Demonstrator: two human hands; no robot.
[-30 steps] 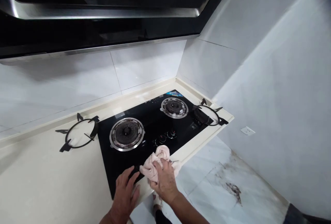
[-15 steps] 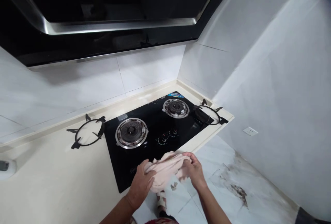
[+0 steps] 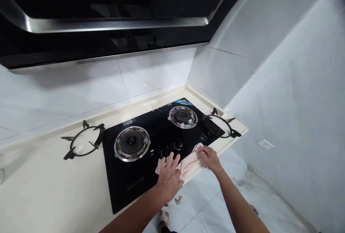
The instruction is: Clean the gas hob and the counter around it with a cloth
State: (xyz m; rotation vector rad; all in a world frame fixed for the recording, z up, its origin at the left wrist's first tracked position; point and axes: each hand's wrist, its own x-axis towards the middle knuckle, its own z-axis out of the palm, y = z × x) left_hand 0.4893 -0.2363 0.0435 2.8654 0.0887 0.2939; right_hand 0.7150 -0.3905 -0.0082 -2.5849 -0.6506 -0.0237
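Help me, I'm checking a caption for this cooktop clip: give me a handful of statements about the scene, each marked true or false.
1. The left hand and right hand both touch the pink cloth. True.
2. The left hand is clenched in a fist. False: its fingers are spread.
3. The pink cloth covers the left burner. False: it is at the front edge of the cooktop.
4. The left pan support stands on the counter. True.
5. The blue label is at the cooktop's rear right corner. True.
6. The wall socket is on the left. False: the socket is on the right.
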